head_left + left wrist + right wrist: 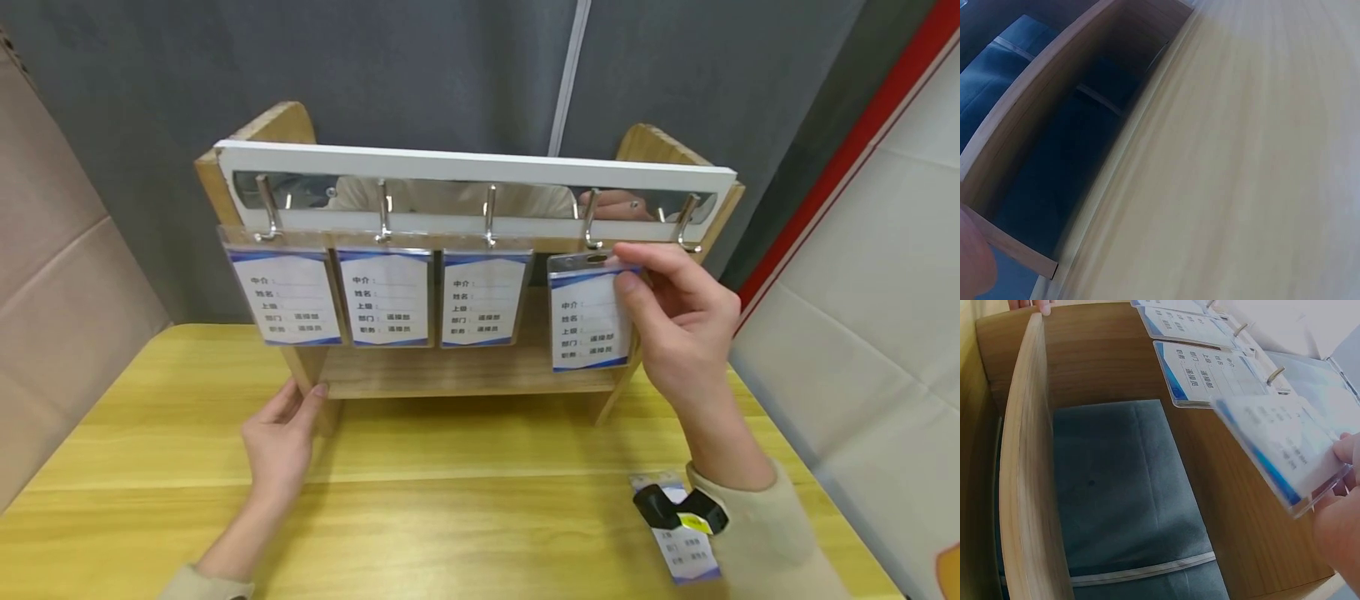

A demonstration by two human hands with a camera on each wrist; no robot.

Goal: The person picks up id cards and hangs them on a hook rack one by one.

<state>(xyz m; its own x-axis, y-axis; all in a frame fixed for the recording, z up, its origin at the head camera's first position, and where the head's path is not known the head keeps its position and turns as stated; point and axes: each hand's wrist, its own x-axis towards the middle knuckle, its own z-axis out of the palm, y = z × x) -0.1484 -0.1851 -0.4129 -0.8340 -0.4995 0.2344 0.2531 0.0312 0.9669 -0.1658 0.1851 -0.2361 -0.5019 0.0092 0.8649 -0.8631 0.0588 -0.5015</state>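
Observation:
In the head view my right hand [686, 321] pinches a clear-sleeved name badge [588, 325] by its upper right edge, thumb in front. The badge's slot lies just below a metal hook [591, 218]; whether it touches the hook I cannot tell. The right wrist view shows the same badge [1279, 444] tilted in my fingers. Three similar badges [285, 296] hang in a row from the hooks to its left. My left hand [281, 437] holds the lower left side board of the wooden rack [465, 379], thumb on the front edge.
A white hook rail [465, 158] with a mirrored strip runs across the rack's top front. At its right end is a hook [687, 221] without a badge. Another badge [684, 546] lies on the wooden table [465, 500], partly covered by my right wrist's black device [678, 508].

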